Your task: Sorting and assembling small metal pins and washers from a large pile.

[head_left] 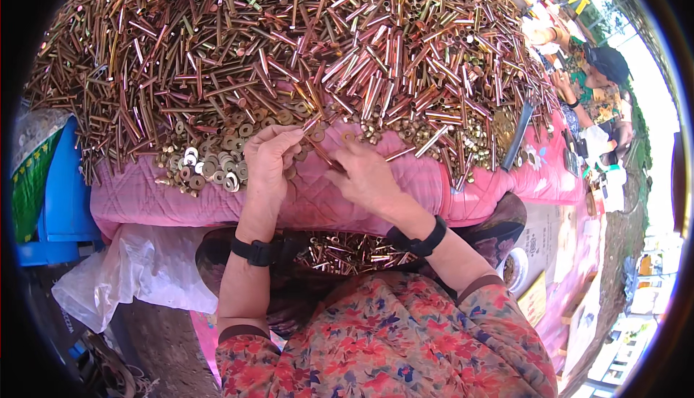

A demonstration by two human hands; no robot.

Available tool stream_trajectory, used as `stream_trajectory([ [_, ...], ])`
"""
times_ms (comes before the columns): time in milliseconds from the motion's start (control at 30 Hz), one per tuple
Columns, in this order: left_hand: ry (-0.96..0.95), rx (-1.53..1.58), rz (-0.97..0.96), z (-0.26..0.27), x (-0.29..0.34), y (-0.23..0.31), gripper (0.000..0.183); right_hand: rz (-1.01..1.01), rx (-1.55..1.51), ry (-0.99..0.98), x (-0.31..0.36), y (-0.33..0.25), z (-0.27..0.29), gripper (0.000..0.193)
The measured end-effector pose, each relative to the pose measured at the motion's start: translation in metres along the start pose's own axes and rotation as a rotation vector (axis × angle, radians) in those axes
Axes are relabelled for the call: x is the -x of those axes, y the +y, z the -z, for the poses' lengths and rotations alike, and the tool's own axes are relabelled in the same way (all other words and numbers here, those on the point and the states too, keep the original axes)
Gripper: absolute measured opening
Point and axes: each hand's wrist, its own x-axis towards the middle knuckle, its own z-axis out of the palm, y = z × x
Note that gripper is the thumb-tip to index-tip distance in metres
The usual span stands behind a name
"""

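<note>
My left hand (272, 153) is closed, its thumb and fingertips pinching a short coppery metal tube (311, 122) above the pink quilted cloth (405, 181). To its right, my right hand (367, 181) has curled fingers closed at the lower end of another slim metal rod (322, 153). A brassy washer (349, 138) shows just beyond the right fingertips; whether they touch it I cannot tell. Beside my left hand lies a spread of flat round washers (210, 167). Small brassy nuts (477, 148) are scattered to the right of my right hand.
A large heap of metal tubes and rods (217, 44) covers the far side. More rods (347, 252) lie between my knees. A dark tool handle (518, 138) rests at right, a blue container (69, 188) stands left, clear plastic (144, 268) hangs below. Another person (600, 83) sits far right.
</note>
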Motion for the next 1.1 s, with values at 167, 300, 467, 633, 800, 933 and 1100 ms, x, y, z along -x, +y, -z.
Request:
stream_trajectory([
  [167,-0.015,-0.013,0.054,0.004,0.000,-0.004,0.005,-0.040,-0.084,-0.014,0.002,0.005,0.007,0.022],
  [300,-0.025,-0.004,0.062,0.001,0.002,-0.003,0.006,-0.145,0.136,0.183,0.000,0.040,0.020,0.020],
  [467,-0.075,-0.004,0.062,-0.003,0.001,-0.007,0.008,-0.130,0.226,0.171,-0.008,0.049,0.019,0.015],
  [633,-0.079,-0.043,0.053,-0.004,0.004,-0.008,0.007,-0.081,0.317,0.197,-0.003,0.047,0.016,0.013],
  [800,-0.113,-0.049,0.057,-0.003,0.007,-0.010,0.008,-0.148,0.399,0.195,-0.001,0.040,0.013,0.015],
  [933,-0.138,-0.064,0.097,-0.004,0.008,-0.010,0.008,-0.078,0.254,0.342,0.000,0.039,0.015,0.017],
  [1100,-0.149,-0.044,0.128,-0.008,0.009,-0.010,0.008,-0.250,-0.528,0.295,0.000,0.027,0.022,0.017],
])
